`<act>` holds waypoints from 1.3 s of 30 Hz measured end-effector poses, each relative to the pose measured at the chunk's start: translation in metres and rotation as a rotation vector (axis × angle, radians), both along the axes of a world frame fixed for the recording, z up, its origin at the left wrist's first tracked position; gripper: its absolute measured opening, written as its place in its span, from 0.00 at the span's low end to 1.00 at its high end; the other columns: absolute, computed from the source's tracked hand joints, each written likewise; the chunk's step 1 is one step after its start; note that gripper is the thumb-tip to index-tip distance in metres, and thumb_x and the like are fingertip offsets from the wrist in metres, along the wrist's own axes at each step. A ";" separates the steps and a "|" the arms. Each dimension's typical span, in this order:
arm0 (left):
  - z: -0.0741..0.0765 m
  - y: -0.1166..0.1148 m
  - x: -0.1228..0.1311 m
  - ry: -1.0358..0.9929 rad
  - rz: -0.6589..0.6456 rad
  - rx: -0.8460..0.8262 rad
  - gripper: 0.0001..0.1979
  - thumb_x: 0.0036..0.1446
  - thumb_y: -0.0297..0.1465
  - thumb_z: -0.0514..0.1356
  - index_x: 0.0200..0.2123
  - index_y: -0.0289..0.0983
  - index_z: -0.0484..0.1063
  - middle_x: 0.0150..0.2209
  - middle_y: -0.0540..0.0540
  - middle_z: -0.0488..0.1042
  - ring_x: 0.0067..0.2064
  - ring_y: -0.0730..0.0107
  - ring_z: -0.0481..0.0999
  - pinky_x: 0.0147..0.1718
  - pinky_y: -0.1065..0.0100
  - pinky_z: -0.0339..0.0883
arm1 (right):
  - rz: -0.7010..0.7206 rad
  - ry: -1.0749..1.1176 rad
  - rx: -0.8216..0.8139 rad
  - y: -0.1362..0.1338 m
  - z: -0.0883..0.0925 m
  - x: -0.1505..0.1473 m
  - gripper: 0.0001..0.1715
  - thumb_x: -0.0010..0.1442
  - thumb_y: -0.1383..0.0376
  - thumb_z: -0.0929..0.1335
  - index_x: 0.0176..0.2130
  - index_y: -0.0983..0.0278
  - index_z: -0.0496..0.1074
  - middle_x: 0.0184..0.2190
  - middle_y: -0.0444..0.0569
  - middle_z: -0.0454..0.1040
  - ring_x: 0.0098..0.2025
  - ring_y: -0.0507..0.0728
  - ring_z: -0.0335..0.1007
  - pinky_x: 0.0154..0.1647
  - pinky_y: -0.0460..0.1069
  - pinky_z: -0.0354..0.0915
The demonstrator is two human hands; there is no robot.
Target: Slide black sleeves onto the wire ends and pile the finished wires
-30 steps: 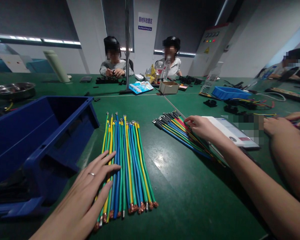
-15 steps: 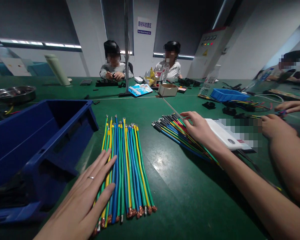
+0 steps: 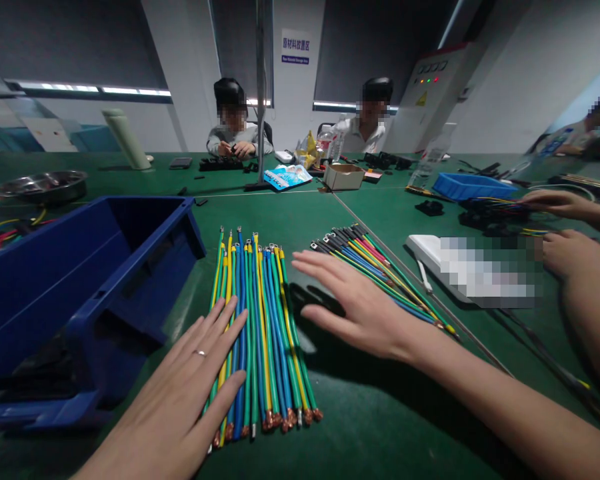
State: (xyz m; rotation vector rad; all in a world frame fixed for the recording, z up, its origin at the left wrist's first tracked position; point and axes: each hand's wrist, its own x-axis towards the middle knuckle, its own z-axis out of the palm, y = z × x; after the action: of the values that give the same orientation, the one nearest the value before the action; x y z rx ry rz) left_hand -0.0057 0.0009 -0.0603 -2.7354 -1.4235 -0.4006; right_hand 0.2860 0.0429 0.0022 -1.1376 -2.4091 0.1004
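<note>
Side by side on the green table lies a row of blue, green and yellow cables (image 3: 267,320), with metal lugs at the far ends and bare copper at the near ends. My left hand (image 3: 190,373), a ring on one finger, rests flat on the row's left part with fingers stretched. Above the table, just right of that row, hovers my right hand (image 3: 350,310), fingers extended and nothing in it. Partly hidden behind it is a second bundle of cables (image 3: 375,260) with black-sleeved lugs, fanned out at an angle.
A deep blue bin (image 3: 80,300) stands at the left, a steel bowl (image 3: 43,187) behind it. To the right are a white device (image 3: 435,267), a blue tray (image 3: 473,187) and a co-worker's hands (image 3: 565,250). A metal pole (image 3: 261,100) rises mid-table; two people sit opposite.
My right hand has moved left, off the black-sleeved bundle toward the cable row, uncovering more of that bundle. My left hand stays on the row. The view has shifted slightly.
</note>
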 end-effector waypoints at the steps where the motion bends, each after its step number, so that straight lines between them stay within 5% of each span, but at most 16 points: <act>1: 0.000 0.000 0.000 0.001 -0.007 0.001 0.34 0.68 0.42 0.49 0.71 0.48 0.34 0.71 0.45 0.47 0.68 0.51 0.54 0.57 0.44 0.62 | 0.117 -0.018 -0.067 -0.007 -0.002 -0.009 0.37 0.66 0.51 0.63 0.66 0.65 0.56 0.68 0.55 0.55 0.70 0.56 0.47 0.68 0.56 0.50; 6: 0.007 0.000 0.003 0.017 -0.056 0.018 0.32 0.70 0.41 0.48 0.71 0.47 0.37 0.70 0.46 0.51 0.68 0.56 0.57 0.58 0.47 0.62 | 0.427 -0.073 -0.355 -0.022 -0.011 -0.030 0.56 0.60 0.41 0.64 0.70 0.71 0.41 0.71 0.57 0.37 0.73 0.57 0.32 0.71 0.55 0.33; 14: 0.024 0.000 0.011 0.074 -0.100 -0.075 0.27 0.72 0.39 0.40 0.68 0.32 0.52 0.70 0.39 0.50 0.69 0.55 0.52 0.60 0.47 0.59 | 0.461 -0.105 -0.402 -0.023 -0.017 -0.029 0.63 0.55 0.38 0.67 0.71 0.68 0.38 0.71 0.57 0.30 0.73 0.61 0.27 0.71 0.58 0.29; 26: 0.032 0.000 0.012 0.045 -0.104 -0.206 0.28 0.72 0.38 0.43 0.70 0.33 0.46 0.72 0.40 0.44 0.71 0.58 0.45 0.65 0.48 0.51 | 0.394 -0.213 -0.351 -0.026 -0.016 -0.037 0.54 0.60 0.40 0.64 0.70 0.70 0.47 0.71 0.60 0.41 0.72 0.62 0.36 0.70 0.60 0.40; 33: 0.038 -0.007 0.005 -0.107 -0.166 -0.056 0.35 0.70 0.47 0.43 0.71 0.37 0.35 0.73 0.41 0.38 0.72 0.54 0.36 0.66 0.45 0.45 | 0.427 -0.222 -0.148 -0.025 -0.018 -0.026 0.60 0.54 0.40 0.68 0.71 0.67 0.44 0.72 0.58 0.35 0.73 0.62 0.34 0.70 0.59 0.44; 39: 0.054 -0.010 0.011 0.046 -0.421 -0.060 0.37 0.63 0.42 0.60 0.68 0.32 0.51 0.71 0.38 0.46 0.72 0.59 0.39 0.68 0.57 0.43 | 0.357 -0.277 0.026 -0.022 -0.014 -0.017 0.54 0.53 0.37 0.66 0.63 0.71 0.62 0.63 0.62 0.63 0.67 0.65 0.55 0.69 0.59 0.47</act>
State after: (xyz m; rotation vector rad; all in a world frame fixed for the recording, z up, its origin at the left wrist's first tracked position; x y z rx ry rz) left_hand 0.0049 -0.0088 -0.0063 -3.0647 -0.8530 -0.3047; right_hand 0.2692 0.0210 -0.0121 -0.7372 -2.8309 0.0275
